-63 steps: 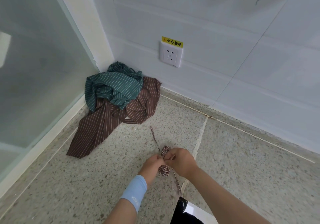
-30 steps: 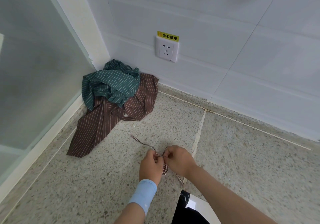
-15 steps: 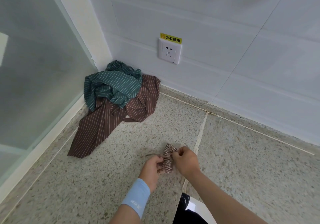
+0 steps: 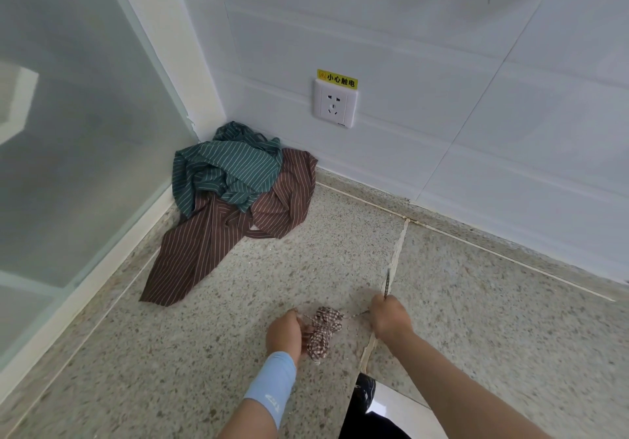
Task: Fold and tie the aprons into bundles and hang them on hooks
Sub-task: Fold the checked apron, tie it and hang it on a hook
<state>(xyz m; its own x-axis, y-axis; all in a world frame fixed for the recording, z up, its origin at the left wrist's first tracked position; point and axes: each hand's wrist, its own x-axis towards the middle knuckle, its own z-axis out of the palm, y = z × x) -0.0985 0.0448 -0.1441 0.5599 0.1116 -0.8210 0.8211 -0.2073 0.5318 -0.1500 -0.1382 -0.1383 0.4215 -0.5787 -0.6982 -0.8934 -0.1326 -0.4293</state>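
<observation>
While rolled and cinched at the middle, held low by the terrazzo floor (image 4: 170, 353) (touching or not, cannot tell): checked apron bundle (image 4: 323, 331). Gripped at its left side by the curled left hand (image 4: 286, 333). Tie strap (image 4: 355, 314) stretched rightward into the right hand (image 4: 389, 318), fist closed round it, loose end poking up. In the far corner, green striped apron (image 4: 228, 166) heaped on brown striped apron (image 4: 218, 234).
</observation>
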